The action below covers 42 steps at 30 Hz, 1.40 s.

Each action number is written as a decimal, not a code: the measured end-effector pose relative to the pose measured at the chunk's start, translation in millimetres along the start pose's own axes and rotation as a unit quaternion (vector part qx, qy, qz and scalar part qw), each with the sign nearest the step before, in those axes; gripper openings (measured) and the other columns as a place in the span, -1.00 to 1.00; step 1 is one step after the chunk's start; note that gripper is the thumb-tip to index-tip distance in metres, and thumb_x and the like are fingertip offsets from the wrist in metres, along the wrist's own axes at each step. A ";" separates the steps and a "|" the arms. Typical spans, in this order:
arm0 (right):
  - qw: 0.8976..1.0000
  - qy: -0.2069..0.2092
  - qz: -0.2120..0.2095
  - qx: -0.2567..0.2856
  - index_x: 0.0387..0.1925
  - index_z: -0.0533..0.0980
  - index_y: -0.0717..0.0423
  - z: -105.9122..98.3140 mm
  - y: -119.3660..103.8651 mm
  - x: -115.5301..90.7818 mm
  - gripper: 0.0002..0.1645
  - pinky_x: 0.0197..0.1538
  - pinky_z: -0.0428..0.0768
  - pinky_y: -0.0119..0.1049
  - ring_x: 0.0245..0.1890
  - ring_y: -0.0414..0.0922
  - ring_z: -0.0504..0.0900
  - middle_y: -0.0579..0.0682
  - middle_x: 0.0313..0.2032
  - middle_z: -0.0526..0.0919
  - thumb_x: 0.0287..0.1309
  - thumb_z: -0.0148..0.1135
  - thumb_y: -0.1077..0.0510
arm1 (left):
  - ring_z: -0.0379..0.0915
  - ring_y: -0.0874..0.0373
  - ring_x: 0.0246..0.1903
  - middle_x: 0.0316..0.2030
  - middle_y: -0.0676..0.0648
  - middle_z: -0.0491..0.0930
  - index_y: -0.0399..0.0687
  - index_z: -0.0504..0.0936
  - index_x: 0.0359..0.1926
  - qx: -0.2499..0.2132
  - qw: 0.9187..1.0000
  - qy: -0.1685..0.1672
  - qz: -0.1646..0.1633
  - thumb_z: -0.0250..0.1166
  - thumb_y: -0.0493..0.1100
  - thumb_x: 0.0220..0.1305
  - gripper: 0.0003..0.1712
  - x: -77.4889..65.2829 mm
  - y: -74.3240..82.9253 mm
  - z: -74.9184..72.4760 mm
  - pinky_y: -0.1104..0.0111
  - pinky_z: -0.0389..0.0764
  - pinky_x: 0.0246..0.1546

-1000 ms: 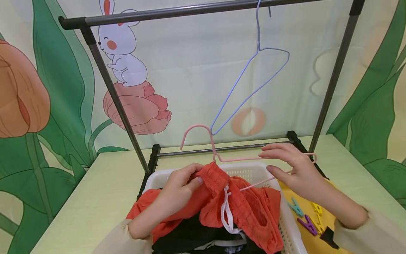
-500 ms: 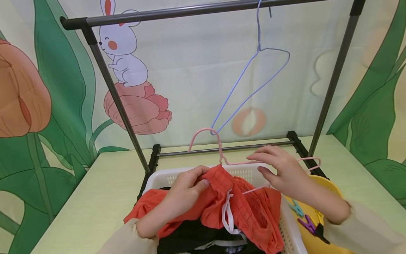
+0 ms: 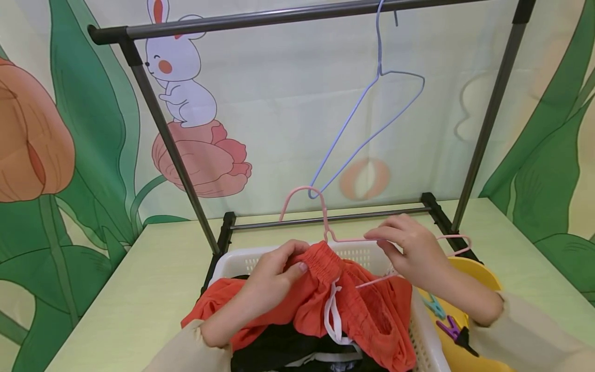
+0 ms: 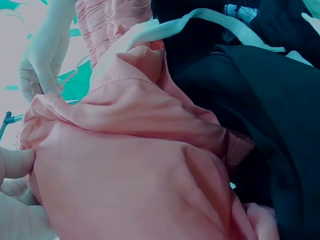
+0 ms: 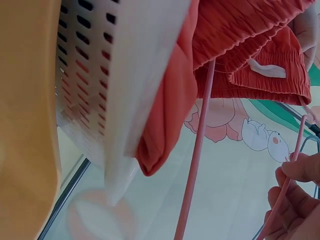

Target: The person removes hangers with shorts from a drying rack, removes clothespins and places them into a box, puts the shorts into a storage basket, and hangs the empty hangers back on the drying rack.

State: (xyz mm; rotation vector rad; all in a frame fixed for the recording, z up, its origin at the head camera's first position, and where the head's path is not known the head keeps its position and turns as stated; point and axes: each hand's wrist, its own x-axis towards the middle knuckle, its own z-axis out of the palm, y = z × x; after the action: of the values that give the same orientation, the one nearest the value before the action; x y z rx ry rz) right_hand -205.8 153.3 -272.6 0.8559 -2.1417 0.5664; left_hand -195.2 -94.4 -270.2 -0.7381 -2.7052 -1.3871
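Note:
Orange-red shorts [image 3: 311,310] with a gathered waistband and white drawstring [image 3: 328,310] lie bunched over the basket. My left hand [image 3: 271,276] pinches their waistband, thumb on the near side; its thumb [image 4: 17,162] also shows at the cloth's edge in the left wrist view. A pink wire hanger [image 3: 324,212] runs partly inside the waistband, its hook standing up and curving left. My right hand [image 3: 411,253] pinches the hanger's upper arm between thumb and fingers, as the right wrist view shows. The hanger's lower bar [image 5: 196,150] enters the waistband there; its inner end is hidden.
Beneath is a white perforated basket [image 3: 228,263] holding black clothing [image 3: 279,346]. A yellow tub [image 3: 457,356] with purple [image 3: 448,328] and teal [image 3: 435,308] clothespins stands at its right. Behind rises a dark rack [image 3: 251,19], with a blue hanger [image 3: 349,125] on its top bar.
My right hand has moved left along the pink hanger, and its fingers have closed on the upper arm. The hanger has shifted a little right. The left hand keeps its hold on the waistband.

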 end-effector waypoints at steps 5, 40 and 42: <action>1.000 0.006 0.020 -0.011 -0.44 0.60 0.07 -2.1 -0.1 -1.0 -0.79 -0.42 0.47 -0.31 -0.36 -0.14 0.48 -0.06 -0.45 0.59 -0.16 0.27 0.40 | 0.43 0.21 -0.23 -0.25 0.03 0.55 -0.04 0.47 -0.12 0.000 1.000 0.003 -0.011 0.10 -0.35 0.18 -0.75 0.6 -2.4 -1.3 0.36 0.46 -0.16; 0.995 0.022 0.097 -0.012 -0.45 0.59 0.13 -36.3 28.3 -16.4 -0.74 -0.50 0.25 -0.59 -0.55 -0.36 0.27 -0.13 -0.53 0.50 -0.17 0.22 0.50 | 0.42 0.21 -0.34 -0.36 0.04 0.57 -0.06 0.53 -0.31 0.103 0.995 -0.003 0.011 0.17 -0.37 0.10 -0.84 -6.7 -18.6 -27.2 0.38 0.49 -0.26; 0.994 0.024 0.103 -0.019 -0.46 0.59 0.13 -39.2 29.6 -16.9 -0.74 -0.49 0.24 -0.60 -0.54 -0.37 0.25 -0.13 -0.54 0.48 -0.16 0.21 0.51 | 0.42 0.22 -0.34 -0.37 0.05 0.56 -0.05 0.53 -0.31 0.120 0.993 -0.002 0.016 0.17 -0.38 0.09 -0.84 -7.9 -19.3 -30.4 0.37 0.50 -0.25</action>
State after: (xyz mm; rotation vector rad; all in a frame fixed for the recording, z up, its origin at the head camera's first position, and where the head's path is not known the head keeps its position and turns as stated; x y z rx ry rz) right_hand -200.1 204.3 -264.8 0.5984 -2.2027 0.6415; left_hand -202.2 -130.5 -268.3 -0.7595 -2.7814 -1.0279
